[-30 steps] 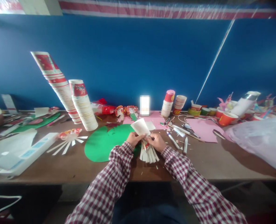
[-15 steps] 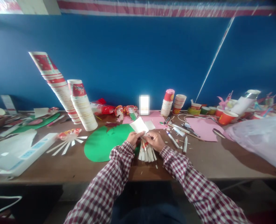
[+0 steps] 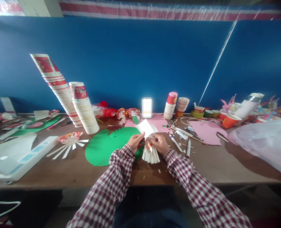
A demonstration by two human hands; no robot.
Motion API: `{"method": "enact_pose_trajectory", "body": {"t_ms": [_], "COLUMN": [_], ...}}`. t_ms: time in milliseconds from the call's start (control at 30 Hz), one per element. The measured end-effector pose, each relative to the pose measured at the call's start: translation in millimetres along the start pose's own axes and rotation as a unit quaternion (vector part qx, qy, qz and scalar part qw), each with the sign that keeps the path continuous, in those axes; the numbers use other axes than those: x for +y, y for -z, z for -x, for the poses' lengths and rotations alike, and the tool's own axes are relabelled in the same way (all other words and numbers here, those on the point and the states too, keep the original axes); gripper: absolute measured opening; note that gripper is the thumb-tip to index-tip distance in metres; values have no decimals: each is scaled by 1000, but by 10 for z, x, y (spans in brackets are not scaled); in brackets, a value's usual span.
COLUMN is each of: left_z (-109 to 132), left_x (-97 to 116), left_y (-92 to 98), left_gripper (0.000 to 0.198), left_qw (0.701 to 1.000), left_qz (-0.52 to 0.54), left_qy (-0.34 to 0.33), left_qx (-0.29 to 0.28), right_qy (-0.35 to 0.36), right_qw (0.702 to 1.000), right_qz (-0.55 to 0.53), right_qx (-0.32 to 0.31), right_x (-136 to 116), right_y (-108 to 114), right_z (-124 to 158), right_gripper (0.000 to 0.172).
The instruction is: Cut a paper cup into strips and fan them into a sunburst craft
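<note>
My left hand (image 3: 135, 142) pinches a piece of white paper (image 3: 144, 127), which tilts up above my fingers, its thumb lying along the lower edge. My right hand (image 3: 159, 144) is closed at the top of a paper cup cut into strips (image 3: 151, 154). Those white strips fan downward over the table between my wrists, with a bit of red print showing near the fingers. Both sets of fingertips are close together, and they partly hide where paper and cup meet. Under and beside my left hand lies a large green paper shape (image 3: 109, 148).
Tall cup stacks (image 3: 83, 107) lean at the left, near a white power strip (image 3: 28, 158) and another strip-cut cup (image 3: 70, 142). Shorter stacks (image 3: 171, 106) stand at the back. Markers (image 3: 177, 144), pink paper (image 3: 205, 133) and a plastic bag (image 3: 266, 145) lie at the right.
My left hand has shifted slightly left and down. The white paper has turned a little and moved right; the strip-cut cup stays between my hands.
</note>
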State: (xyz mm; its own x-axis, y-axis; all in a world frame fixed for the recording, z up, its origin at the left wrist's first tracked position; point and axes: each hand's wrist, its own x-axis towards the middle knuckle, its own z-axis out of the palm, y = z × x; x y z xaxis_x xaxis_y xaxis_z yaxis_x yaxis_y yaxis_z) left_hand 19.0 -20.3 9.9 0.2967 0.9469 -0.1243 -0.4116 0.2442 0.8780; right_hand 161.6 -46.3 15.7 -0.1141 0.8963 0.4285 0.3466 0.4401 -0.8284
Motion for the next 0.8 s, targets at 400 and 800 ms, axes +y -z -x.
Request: {"method": "enact_pose_trajectory", "body": {"t_ms": [400, 800], "left_z": [-120, -91], "left_x": [-124, -171], "left_y": [128, -6], "left_gripper": [31, 24], "left_qw": [986, 998], "left_qz": [-139, 26], "left_qy": [-87, -56], "left_qx": [26, 11], "right_qy": [-15, 44], "right_qw": [999, 998], "right_qz": [22, 12], "right_qx": [-19, 31], "right_x": [9, 15], "right_y": [15, -28], "right_z": [20, 6], "right_gripper": [35, 23]}}
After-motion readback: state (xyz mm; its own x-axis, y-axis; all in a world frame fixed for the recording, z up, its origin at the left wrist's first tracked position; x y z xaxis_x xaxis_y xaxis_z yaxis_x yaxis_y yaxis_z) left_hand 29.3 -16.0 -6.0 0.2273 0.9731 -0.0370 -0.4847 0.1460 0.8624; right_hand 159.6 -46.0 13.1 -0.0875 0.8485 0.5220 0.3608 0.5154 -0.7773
